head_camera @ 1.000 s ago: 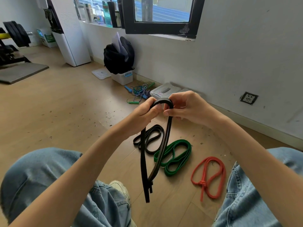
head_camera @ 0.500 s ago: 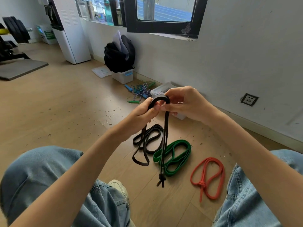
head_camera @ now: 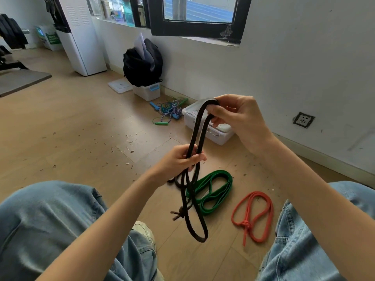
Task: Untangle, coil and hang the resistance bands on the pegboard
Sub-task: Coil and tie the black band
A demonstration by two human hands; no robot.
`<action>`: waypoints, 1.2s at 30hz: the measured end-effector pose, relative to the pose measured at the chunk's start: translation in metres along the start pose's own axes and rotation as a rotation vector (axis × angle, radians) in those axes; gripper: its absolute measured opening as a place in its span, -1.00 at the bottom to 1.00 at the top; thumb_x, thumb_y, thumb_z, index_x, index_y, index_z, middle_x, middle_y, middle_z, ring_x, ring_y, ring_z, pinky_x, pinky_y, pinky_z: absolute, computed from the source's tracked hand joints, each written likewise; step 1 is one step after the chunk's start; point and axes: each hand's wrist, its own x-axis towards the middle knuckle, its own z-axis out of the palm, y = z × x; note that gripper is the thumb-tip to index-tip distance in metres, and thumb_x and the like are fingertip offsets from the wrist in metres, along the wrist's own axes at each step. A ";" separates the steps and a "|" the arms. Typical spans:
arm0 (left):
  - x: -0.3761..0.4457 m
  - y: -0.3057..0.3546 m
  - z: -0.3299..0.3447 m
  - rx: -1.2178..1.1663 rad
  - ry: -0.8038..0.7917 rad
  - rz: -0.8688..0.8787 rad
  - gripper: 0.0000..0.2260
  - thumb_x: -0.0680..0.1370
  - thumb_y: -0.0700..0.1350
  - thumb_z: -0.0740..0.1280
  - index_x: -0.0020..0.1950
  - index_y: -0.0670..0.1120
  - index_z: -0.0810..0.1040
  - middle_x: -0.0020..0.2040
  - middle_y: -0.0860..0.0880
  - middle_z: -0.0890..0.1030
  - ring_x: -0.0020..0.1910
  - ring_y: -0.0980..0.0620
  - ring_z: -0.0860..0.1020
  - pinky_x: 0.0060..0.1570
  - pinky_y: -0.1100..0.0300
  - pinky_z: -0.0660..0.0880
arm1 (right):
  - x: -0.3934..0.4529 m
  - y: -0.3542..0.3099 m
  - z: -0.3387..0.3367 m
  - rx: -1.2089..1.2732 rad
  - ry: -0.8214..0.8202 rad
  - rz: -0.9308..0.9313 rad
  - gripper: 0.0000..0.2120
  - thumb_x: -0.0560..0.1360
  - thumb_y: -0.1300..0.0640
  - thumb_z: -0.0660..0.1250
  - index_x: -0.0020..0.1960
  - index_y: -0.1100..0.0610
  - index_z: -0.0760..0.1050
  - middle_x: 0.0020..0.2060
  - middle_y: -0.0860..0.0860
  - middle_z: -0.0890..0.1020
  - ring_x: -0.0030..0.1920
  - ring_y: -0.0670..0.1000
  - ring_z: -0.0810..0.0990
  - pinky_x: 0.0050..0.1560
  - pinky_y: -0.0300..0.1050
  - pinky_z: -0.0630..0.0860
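We see the right hand pinch the top of a black band; the left hand grips it lower, above the floor.

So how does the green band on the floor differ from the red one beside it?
The green band is flat and wide; the red band is thin and round like cord. The red band has a knot with a loose tail; the green band shows none. Both lie looped on the wooden floor, untouched by either hand.

Both forearms are bare, with no sleeves showing. The legs wear light blue denim jeans, and one foot wears a pale, off-white sneaker.
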 end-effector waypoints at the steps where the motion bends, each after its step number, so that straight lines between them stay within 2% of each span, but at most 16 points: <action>1: 0.001 0.000 -0.001 0.031 -0.010 0.015 -0.91 0.56 -0.24 0.25 -0.05 -0.12 0.54 -0.27 0.12 0.60 -0.43 0.26 0.44 -0.38 0.41 0.41 | 0.000 0.003 -0.002 0.021 0.035 0.021 -0.84 0.45 0.33 0.35 0.03 0.30 0.56 -0.23 0.15 0.62 -0.31 -0.01 0.59 -0.24 -0.25 0.58; 4: 0.003 -0.008 -0.002 0.134 -0.077 -0.003 -0.92 0.55 -0.26 0.26 -0.07 -0.10 0.51 -0.16 -0.05 0.62 -0.44 0.24 0.49 -0.41 0.39 0.44 | -0.001 0.015 -0.007 0.120 0.149 0.074 -0.86 0.46 0.32 0.35 0.01 0.29 0.56 -0.24 0.12 0.63 -0.34 -0.04 0.59 -0.25 -0.26 0.55; 7: 0.001 -0.014 -0.007 0.162 -0.118 -0.060 -0.89 0.56 -0.24 0.25 -0.15 -0.09 0.50 -0.26 -0.05 0.62 -0.47 0.22 0.48 -0.45 0.37 0.41 | -0.003 0.030 -0.015 0.042 0.163 0.114 -0.85 0.47 0.32 0.34 0.03 0.30 0.56 -0.25 0.04 0.64 -0.32 -0.09 0.62 -0.23 -0.29 0.57; 9: 0.000 -0.012 -0.013 0.167 -0.087 -0.065 -0.84 0.57 -0.25 0.24 -0.20 -0.09 0.49 -0.35 0.01 0.61 -0.54 0.23 0.42 -0.51 0.40 0.34 | -0.003 0.041 -0.028 -0.219 0.028 0.225 -0.76 0.46 0.27 0.36 0.12 0.27 0.52 -0.12 0.10 0.63 -0.12 0.02 0.64 -0.07 -0.21 0.59; 12: 0.002 -0.003 -0.019 0.323 -0.113 -0.078 -0.82 0.57 -0.21 0.25 -0.23 -0.03 0.47 -0.46 0.13 0.57 -0.55 0.25 0.41 -0.50 0.44 0.31 | -0.004 0.045 -0.045 -0.733 -0.298 0.366 -0.31 0.37 0.10 0.48 0.41 0.13 0.28 0.31 0.10 0.43 0.28 0.06 0.43 0.29 -0.10 0.39; 14: 0.005 0.004 -0.015 0.516 -0.217 -0.088 -0.90 0.56 -0.16 0.27 -0.16 -0.05 0.52 -0.45 0.17 0.55 -0.51 0.28 0.44 -0.45 0.46 0.34 | -0.008 0.039 -0.034 -0.699 -0.459 0.240 -0.17 0.31 0.01 0.52 0.47 0.03 0.18 0.41 -0.01 0.32 0.38 -0.05 0.30 0.33 -0.21 0.25; 16: 0.008 0.009 -0.008 0.674 -0.302 -0.066 -0.89 0.55 -0.13 0.29 -0.03 -0.15 0.56 -0.34 0.15 0.53 -0.48 0.30 0.45 -0.41 0.47 0.36 | -0.014 0.039 -0.013 -0.708 -0.692 0.188 -0.26 0.31 -0.05 0.50 0.41 -0.02 0.28 0.35 -0.08 0.40 0.33 -0.10 0.34 0.34 -0.21 0.26; 18: 0.009 0.013 -0.006 0.722 -0.331 -0.050 -0.86 0.54 -0.15 0.30 0.03 -0.19 0.57 -0.32 0.12 0.51 -0.46 0.33 0.46 -0.39 0.49 0.36 | -0.017 0.046 0.003 -0.789 -0.831 0.223 -0.50 0.35 -0.03 0.48 0.24 0.05 0.46 0.16 -0.01 0.56 0.17 -0.02 0.49 0.23 -0.06 0.42; 20: 0.008 0.016 -0.009 0.711 -0.327 -0.041 -0.86 0.55 -0.17 0.30 0.05 -0.20 0.56 -0.30 0.07 0.54 -0.43 0.30 0.47 -0.38 0.45 0.38 | -0.017 0.047 0.009 -0.738 -0.836 0.266 -0.70 0.41 0.05 0.44 0.07 0.12 0.50 -0.06 0.01 0.61 -0.01 0.02 0.56 0.03 -0.03 0.48; 22: 0.005 0.018 -0.015 0.654 -0.325 -0.054 -0.91 0.55 -0.17 0.29 0.01 -0.13 0.56 -0.24 0.02 0.58 -0.38 0.24 0.50 -0.34 0.35 0.44 | -0.015 0.043 0.007 -0.658 -0.838 0.312 -0.83 0.46 0.11 0.40 0.01 0.09 0.48 -0.20 -0.07 0.58 -0.19 -0.10 0.55 -0.18 -0.20 0.43; 23: 0.004 0.019 -0.017 0.613 -0.327 -0.052 -0.95 0.55 -0.17 0.29 -0.06 -0.06 0.54 -0.26 0.06 0.58 -0.39 0.24 0.50 -0.37 0.38 0.43 | -0.014 0.041 0.006 -0.644 -0.850 0.319 -0.87 0.47 0.12 0.37 -0.01 0.07 0.47 -0.24 -0.09 0.57 -0.24 -0.14 0.54 -0.22 -0.27 0.40; 25: 0.003 0.020 -0.020 0.532 -0.317 -0.025 -0.84 0.56 -0.20 0.27 -0.17 0.03 0.49 -0.38 0.16 0.56 -0.46 0.28 0.46 -0.43 0.45 0.35 | -0.012 0.040 0.006 -0.618 -0.857 0.337 -0.95 0.51 0.14 0.33 -0.05 0.10 0.49 -0.31 -0.06 0.56 -0.32 -0.13 0.54 -0.26 -0.31 0.41; 28: 0.001 0.014 -0.022 0.330 -0.287 -0.017 -0.91 0.54 -0.23 0.30 -0.13 -0.08 0.56 -0.36 0.11 0.57 -0.44 0.22 0.42 -0.42 0.40 0.34 | -0.004 0.029 0.000 -0.621 -0.855 0.360 -0.85 0.55 0.12 0.26 -0.14 0.18 0.52 -0.42 -0.02 0.50 -0.43 -0.07 0.46 -0.32 -0.21 0.44; 30: -0.005 0.001 -0.023 0.289 -0.290 -0.069 -0.97 0.50 -0.23 0.35 -0.07 -0.16 0.56 -0.32 0.03 0.52 -0.38 0.16 0.44 -0.37 0.35 0.37 | 0.001 0.020 -0.009 -0.641 -0.854 0.381 -0.76 0.57 0.10 0.24 -0.13 0.26 0.53 -0.45 -0.03 0.46 -0.46 -0.06 0.41 -0.39 -0.25 0.40; 32: -0.010 -0.015 -0.021 0.293 -0.323 -0.128 -0.95 0.49 -0.24 0.36 -0.12 -0.10 0.54 -0.32 0.06 0.49 -0.37 0.21 0.46 -0.35 0.39 0.38 | 0.002 0.015 -0.016 -0.578 -0.806 0.364 -0.74 0.56 0.10 0.25 -0.11 0.30 0.54 -0.46 -0.03 0.44 -0.45 -0.06 0.39 -0.42 -0.29 0.37; 36: -0.012 -0.031 -0.017 0.324 -0.331 -0.171 -0.94 0.53 -0.21 0.32 -0.13 -0.07 0.55 -0.26 0.03 0.56 -0.34 0.22 0.49 -0.31 0.39 0.42 | 0.003 0.017 -0.023 -0.370 -0.588 0.257 -0.81 0.55 0.14 0.26 -0.20 0.16 0.54 -0.48 -0.11 0.42 -0.46 -0.15 0.35 -0.43 -0.34 0.33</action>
